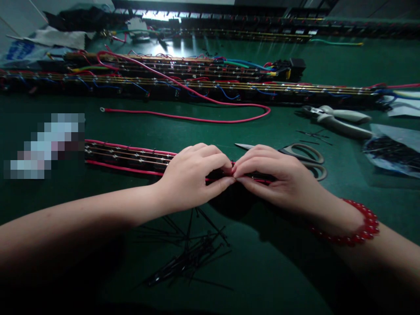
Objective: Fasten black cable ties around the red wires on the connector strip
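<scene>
My left hand (192, 177) and my right hand (282, 175) meet fingertip to fingertip over a long black strip (138, 155) with metal rods and red wires along its edges. Both hands are closed in a pinch. What sits between the fingertips is too small and covered to make out; a bit of red shows there. Scissors (300, 153) lie partly behind my right hand, blades pointing left. In front of my hands, a loose pile of black cable ties (190, 256) rests on the green table. A red beaded bracelet (367, 227) is around my right wrist.
Grey-handled cutting pliers (341, 118) lie at the right, beside a plastic bag (397, 151) of black ties. A red cable (197, 118) with a ring terminal loops across the table. Farther back lie long wired strips (197, 85). A blurred patch (49, 144) covers the left.
</scene>
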Motion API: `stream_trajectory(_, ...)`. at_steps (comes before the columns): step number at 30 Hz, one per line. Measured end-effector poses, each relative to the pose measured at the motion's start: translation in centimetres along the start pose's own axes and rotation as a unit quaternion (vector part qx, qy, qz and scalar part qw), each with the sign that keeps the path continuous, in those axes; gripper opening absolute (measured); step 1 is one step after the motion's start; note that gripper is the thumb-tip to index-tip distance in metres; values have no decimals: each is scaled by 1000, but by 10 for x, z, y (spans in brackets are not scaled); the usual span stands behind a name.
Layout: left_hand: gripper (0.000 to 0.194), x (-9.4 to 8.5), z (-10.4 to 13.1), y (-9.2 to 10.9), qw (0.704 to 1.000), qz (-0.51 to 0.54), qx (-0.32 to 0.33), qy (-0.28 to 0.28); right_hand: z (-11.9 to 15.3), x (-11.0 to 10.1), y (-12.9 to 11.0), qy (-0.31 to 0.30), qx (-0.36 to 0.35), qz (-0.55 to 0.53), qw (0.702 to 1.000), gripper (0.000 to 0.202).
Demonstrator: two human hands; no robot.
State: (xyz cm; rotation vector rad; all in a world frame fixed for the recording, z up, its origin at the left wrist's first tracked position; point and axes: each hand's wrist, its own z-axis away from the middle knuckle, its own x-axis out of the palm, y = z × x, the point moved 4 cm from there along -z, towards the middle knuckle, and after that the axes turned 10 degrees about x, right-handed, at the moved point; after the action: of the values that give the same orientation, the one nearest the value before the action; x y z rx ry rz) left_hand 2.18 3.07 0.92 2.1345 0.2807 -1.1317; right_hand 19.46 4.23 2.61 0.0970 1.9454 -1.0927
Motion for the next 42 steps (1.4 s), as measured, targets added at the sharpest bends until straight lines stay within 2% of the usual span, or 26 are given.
stream_trajectory(7,13,0,0,-1,1000,-1,-2,-8,1,-1,-2,8,-27,22,999,7)
stream_trajectory(16,19,0,0,0,1000,-14,14,-11,-1,0,-4,-2,-15,20,1000,7)
stream_trajectory(42,15,2,0,0,999,-32,3,-22,-1,1,-4,-16,7,20,1000,8)
